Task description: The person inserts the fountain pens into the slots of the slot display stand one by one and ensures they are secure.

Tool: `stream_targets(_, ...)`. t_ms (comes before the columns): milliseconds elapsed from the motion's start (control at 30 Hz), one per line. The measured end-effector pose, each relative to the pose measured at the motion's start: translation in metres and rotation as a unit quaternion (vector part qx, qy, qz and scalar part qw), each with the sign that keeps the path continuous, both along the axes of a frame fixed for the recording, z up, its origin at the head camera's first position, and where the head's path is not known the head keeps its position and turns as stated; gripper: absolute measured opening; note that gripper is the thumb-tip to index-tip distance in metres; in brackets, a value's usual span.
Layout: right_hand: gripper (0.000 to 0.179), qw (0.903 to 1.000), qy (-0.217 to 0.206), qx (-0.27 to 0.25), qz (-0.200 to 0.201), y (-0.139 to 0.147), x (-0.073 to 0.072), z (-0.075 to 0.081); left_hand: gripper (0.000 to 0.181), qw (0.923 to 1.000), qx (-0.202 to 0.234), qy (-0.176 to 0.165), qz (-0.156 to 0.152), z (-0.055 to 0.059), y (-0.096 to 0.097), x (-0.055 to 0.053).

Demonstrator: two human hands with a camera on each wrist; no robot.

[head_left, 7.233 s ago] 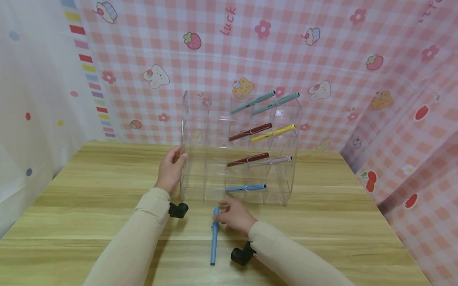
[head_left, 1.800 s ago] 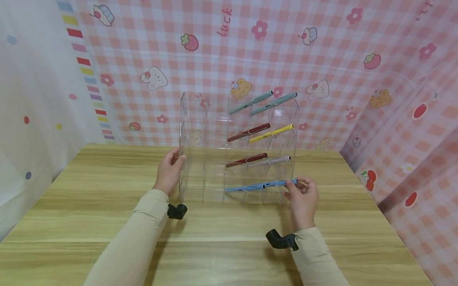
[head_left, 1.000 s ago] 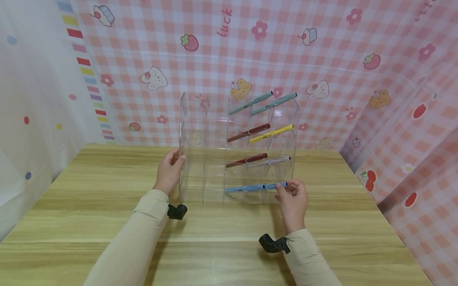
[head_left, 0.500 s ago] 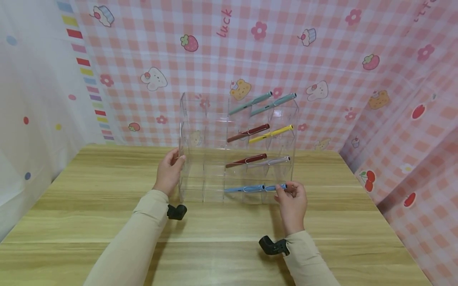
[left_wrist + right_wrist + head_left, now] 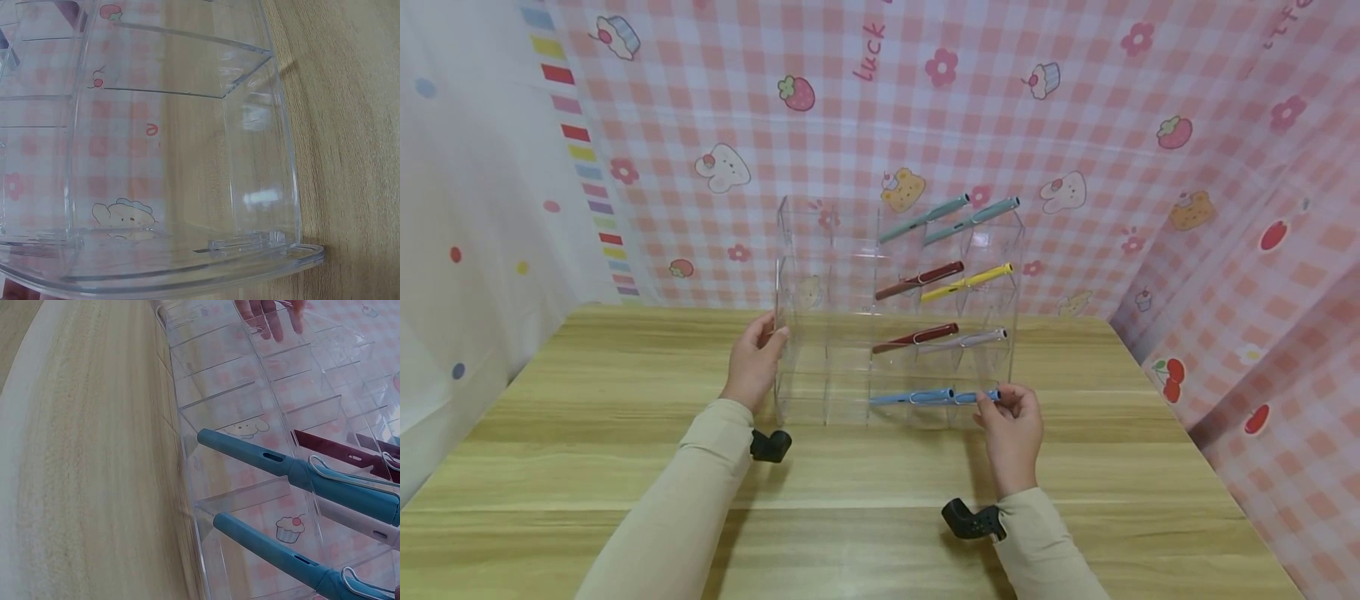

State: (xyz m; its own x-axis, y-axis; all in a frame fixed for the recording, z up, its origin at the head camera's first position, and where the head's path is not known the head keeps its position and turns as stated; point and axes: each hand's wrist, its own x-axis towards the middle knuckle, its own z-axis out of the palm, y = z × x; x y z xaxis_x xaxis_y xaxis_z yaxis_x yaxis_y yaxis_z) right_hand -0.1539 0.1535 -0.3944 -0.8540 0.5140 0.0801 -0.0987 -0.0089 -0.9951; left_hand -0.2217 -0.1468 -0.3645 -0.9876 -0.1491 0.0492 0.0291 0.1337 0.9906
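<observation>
A clear acrylic pen rack [image 5: 805,354] with several tiers stands upright on the table. My left hand [image 5: 752,362] grips its left side panel, thumb toward the front. In the right wrist view, some left fingers [image 5: 269,319] show through the plastic. At the bottom tier's right end, my right hand [image 5: 1013,433] pinches the cap end of a blue pen [image 5: 968,397], its barrel lying in the rack. Another blue pen [image 5: 913,397] lies in the slot to its left. In the right wrist view, the lower blue pen [image 5: 269,553] runs off the right edge, where the pinching fingertips are mostly out of frame.
Higher tiers hold two teal pens [image 5: 977,220], two dark red pens [image 5: 917,337], a yellow pen [image 5: 967,282] and a pale lilac pen [image 5: 966,340]. Behind the wooden table [image 5: 850,517] hangs a pink checked cloth [image 5: 715,100]. Each wrist wears a black camera mount [image 5: 970,518].
My right hand has brought the second blue pen from the table into the bottom tier, then slid it leftward, further in. Over the last half second it barely moves. The left hand stays put.
</observation>
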Motion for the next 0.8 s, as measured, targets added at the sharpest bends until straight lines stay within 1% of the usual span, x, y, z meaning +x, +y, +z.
stream_targets(167, 0.026, 1.0, 0.003, -0.006, 0.001, -0.001, 0.001, 0.0, 0.046, 1.0, 0.001, 0.001, -0.001, 0.0, 0.0, 0.0)
stream_targets(333, 0.031, 0.9999, -0.002, -0.003, 0.011, 0.001, 0.004, 0.002, 0.047, 1.0, 0.007, -0.002, 0.0, 0.0, -0.001, -0.001)
stream_targets(400, 0.029, 1.0, 0.0, -0.004, 0.009, 0.004, 0.005, 0.004, 0.048, 1.0, 0.007, -0.005, -0.002, 0.0, -0.002, -0.002)
stream_targets(467, 0.026, 1.0, 0.005, -0.006, 0.003, 0.007, 0.005, 0.006, 0.049, 0.9999, -0.004, -0.008, -0.007, 0.001, -0.004, -0.001)
stream_targets(567, 0.024, 0.9999, 0.007, 0.009, -0.007, 0.015, 0.005, 0.01, 0.054, 0.998, -0.059, -0.007, -0.021, 0.002, -0.01, 0.002)
stream_targets(633, 0.029, 0.9994, 0.005, 0.033, -0.005, 0.022, 0.006, 0.013, 0.058, 0.9927, -0.115, 0.0, -0.036, 0.002, -0.014, 0.006)
stream_targets(733, 0.037, 0.996, 0.004, 0.088, 0.009, 0.036, 0.006, 0.019, 0.067, 0.9788, -0.197, 0.014, -0.053, 0.002, -0.022, 0.014)
stream_targets(800, 0.043, 0.9911, 0.005, 0.131, 0.021, 0.047, 0.006, 0.022, 0.072, 0.9672, -0.246, 0.021, -0.06, 0.003, -0.027, 0.02)
